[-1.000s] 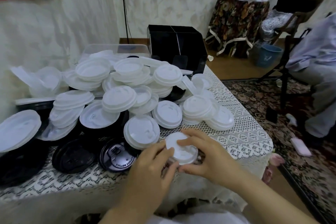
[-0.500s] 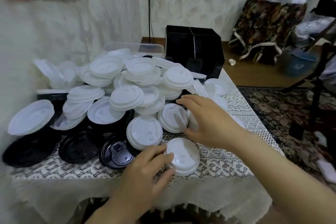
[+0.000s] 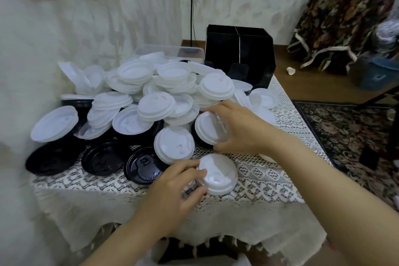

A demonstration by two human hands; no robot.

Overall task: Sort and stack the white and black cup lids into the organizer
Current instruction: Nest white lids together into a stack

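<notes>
Two white lid stacks were held: the left hand [image 3: 172, 185] pinched the flat stack [image 3: 218, 177], tops up, near the surface's [image 3: 269, 179] front edge; the right hand's [image 3: 241, 129] grip curled round the tilted stack [image 3: 207, 129], tops facing left.

The person shows only as two forearms and two hands, the left hand [image 3: 172, 190] and the right hand [image 3: 241, 129], all uncovered from the fingertips back to the picture's lower edge. The right forearm [image 3: 336, 196] takes up more of the picture and looks broad near the lower right corner, while the left forearm [image 3: 121, 242] looks slimmer. A small pale patch [image 3: 244, 259] at the bottom edge between the arms may be clothing, but it is too blurred to tell.
</notes>
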